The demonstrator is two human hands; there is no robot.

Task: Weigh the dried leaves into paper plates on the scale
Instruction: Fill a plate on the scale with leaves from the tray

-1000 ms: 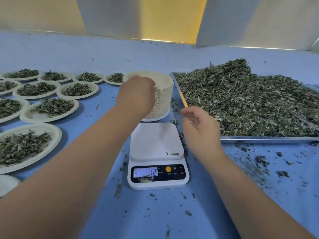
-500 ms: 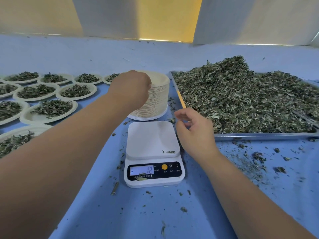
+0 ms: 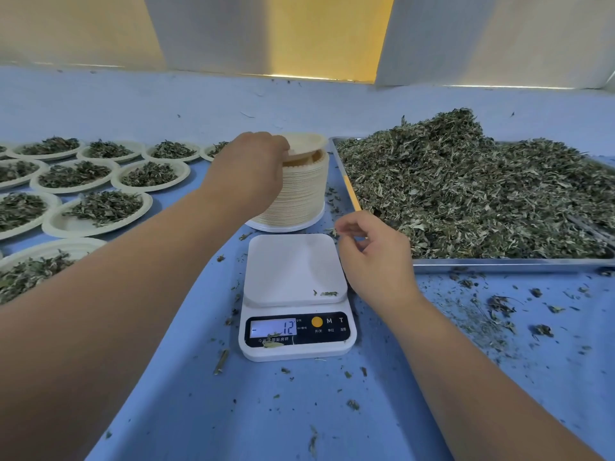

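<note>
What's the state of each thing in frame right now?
scale: on, display reads -12, no plate on it, a few leaf scraps.
left hand: grips the top plate.
top plate: tilted up off the stack.
right hand: fingers loosely curled beside the scale; whether it pinches anything is unclear.
tray: heaped with dried leaves.
filled plates: portioned, at left.

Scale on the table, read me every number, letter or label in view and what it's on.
"- 12": lit display of the scale.
"M", "T": scale's front panel, right of the yellow button.
Small print under the buttons and below the display: too small to read.
</note>
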